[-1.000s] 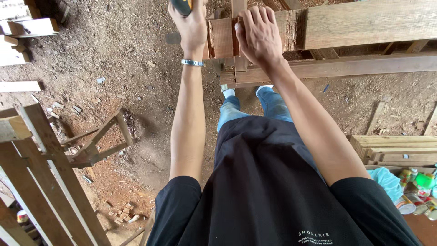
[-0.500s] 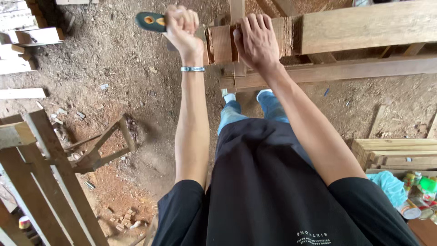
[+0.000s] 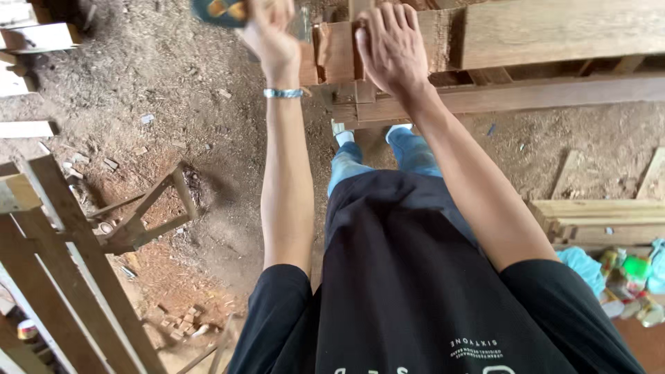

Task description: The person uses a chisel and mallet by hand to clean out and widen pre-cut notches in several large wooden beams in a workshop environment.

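My left hand (image 3: 269, 33) is closed around a tool with a dark green and orange handle (image 3: 220, 10), likely a hand saw, held at the top edge of view beside a short wooden block (image 3: 336, 52). The tool's blade is blurred. A silver bracelet circles that wrist. My right hand (image 3: 391, 45) lies flat with fingers spread on the block and the upright post behind it, pressing them against a long wooden beam (image 3: 554, 31).
A second beam (image 3: 540, 93) runs below the first. Wooden frames (image 3: 62, 270) lean at the left, a small wooden stand (image 3: 149, 215) lies on the dirt floor. Stacked planks (image 3: 596, 218) and colourful bottles (image 3: 630, 277) sit at the right.
My left hand with the tool has drawn back and then shifted up again beside the block, blurred with motion. My right hand has stayed on the wood.
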